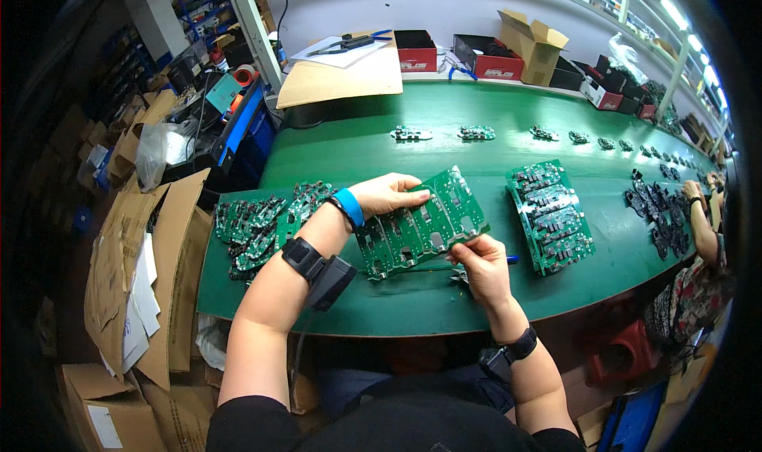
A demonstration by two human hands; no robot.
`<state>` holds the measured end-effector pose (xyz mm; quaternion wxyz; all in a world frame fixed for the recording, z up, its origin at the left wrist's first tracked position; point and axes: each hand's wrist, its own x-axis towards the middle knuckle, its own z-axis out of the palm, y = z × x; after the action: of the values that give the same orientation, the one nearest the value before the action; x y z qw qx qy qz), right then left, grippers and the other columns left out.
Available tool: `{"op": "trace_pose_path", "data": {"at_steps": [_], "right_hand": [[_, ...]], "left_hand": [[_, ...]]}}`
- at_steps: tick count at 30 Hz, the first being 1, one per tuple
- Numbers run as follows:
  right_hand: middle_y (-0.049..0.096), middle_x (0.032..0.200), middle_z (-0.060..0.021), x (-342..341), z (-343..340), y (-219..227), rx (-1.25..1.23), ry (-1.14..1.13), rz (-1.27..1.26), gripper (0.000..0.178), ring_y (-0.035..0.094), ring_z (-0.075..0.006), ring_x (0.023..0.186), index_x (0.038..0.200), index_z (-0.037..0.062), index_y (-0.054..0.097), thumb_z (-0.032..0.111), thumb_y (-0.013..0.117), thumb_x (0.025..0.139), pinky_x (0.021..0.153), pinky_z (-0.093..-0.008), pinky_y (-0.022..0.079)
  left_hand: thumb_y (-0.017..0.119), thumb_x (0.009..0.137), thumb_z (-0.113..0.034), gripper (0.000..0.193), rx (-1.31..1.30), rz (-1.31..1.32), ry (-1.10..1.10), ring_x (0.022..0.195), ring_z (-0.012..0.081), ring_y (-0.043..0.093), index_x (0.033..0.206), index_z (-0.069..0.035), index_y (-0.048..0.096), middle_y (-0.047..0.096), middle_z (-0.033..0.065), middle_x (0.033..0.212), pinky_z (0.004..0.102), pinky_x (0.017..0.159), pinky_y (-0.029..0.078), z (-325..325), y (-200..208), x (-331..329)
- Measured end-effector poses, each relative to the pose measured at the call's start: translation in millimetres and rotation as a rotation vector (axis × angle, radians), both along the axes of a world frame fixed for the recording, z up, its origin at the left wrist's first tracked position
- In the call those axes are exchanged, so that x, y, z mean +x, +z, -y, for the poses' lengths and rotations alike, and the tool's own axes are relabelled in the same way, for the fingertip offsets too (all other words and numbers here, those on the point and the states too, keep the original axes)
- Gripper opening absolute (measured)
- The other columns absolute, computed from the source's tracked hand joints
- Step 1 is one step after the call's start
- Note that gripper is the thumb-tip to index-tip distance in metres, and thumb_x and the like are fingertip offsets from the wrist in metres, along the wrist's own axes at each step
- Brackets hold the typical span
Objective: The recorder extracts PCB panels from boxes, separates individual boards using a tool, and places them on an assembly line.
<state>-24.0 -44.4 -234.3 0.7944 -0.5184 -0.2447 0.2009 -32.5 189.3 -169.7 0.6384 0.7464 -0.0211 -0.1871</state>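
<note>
A green circuit board panel [416, 231], made of several joined boards, is held tilted above the green table. My left hand [386, 194] grips its upper edge with the thumb on the face. My right hand [482, 269] pinches its lower right corner between thumb and fingers. Right of it lies a stack of circuit board panels [552, 216] with small parts on top. Left of my left forearm is a heap of loose circuit boards [255, 228]. Beside my right hand, a blue-tipped tool [513, 259] lies partly hidden on the table.
Small circuit boards [477, 133] sit in a row along the far side of the green table [357, 146]. Black parts [660, 214] are piled at the right near another person's hand [693, 190]. Cardboard [178, 269] leans at the left. Red boxes [416, 52] stand behind.
</note>
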Motion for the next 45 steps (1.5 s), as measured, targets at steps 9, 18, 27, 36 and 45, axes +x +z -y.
{"op": "trace_pose_path", "data": {"at_steps": [9,18,27,36,45], "right_hand": [[0.063,0.066,-0.0075,-10,30,17,-0.685,-0.059,0.039,0.021,0.055,-0.0094,0.050,0.080,-0.0017,0.061,0.018,0.059,0.088,0.044,-0.0239,0.043],[0.060,0.098,-0.0078,18,-23,69,-0.418,-0.327,1.717,0.025,0.056,-0.0238,0.097,0.093,0.0073,0.061,0.008,0.060,0.068,0.084,-0.0364,0.044],[0.060,0.078,-0.0141,60,-44,72,-0.768,-0.058,1.091,0.016,0.058,-0.0331,0.077,0.081,0.0022,0.064,0.016,0.065,0.073,0.070,-0.0399,0.046],[0.059,0.078,-0.0161,65,-47,68,-0.822,0.007,1.045,0.020,0.058,-0.0344,0.077,0.082,0.0016,0.063,0.020,0.066,0.073,0.068,-0.0402,0.046],[0.061,0.082,-0.0163,107,-87,50,-0.846,-0.166,1.026,0.029,0.060,-0.0330,0.078,0.083,0.0033,0.065,0.031,0.066,0.073,0.070,-0.0395,0.047]], "left_hand": [[0.059,0.089,-0.028,0.027,0.213,0.109,0.236,0.075,0.0040,0.054,0.100,-0.003,0.060,0.062,-0.0031,0.085,0.0201,0.068,0.044,-49,-14,-5],[0.055,0.091,-0.032,0.036,0.261,0.128,-0.058,0.088,0.0083,0.054,0.110,-0.002,0.059,0.063,0.0021,0.097,0.0240,0.079,0.044,-18,-2,-8],[0.053,0.091,-0.037,0.038,0.438,0.183,0.060,0.076,0.0064,0.051,0.101,-0.001,0.063,0.062,-0.0007,0.082,0.0220,0.068,0.043,-26,30,-35],[0.068,0.081,-0.022,0.027,0.427,0.397,0.064,0.073,0.0066,0.052,0.096,0.000,0.063,0.062,-0.0004,0.081,0.0235,0.068,0.045,-21,5,-34],[0.069,0.079,-0.030,0.037,0.589,0.408,0.308,0.068,0.0089,0.054,0.095,0.002,0.063,0.063,0.0049,0.075,0.0254,0.064,0.046,-55,-18,27]]}}
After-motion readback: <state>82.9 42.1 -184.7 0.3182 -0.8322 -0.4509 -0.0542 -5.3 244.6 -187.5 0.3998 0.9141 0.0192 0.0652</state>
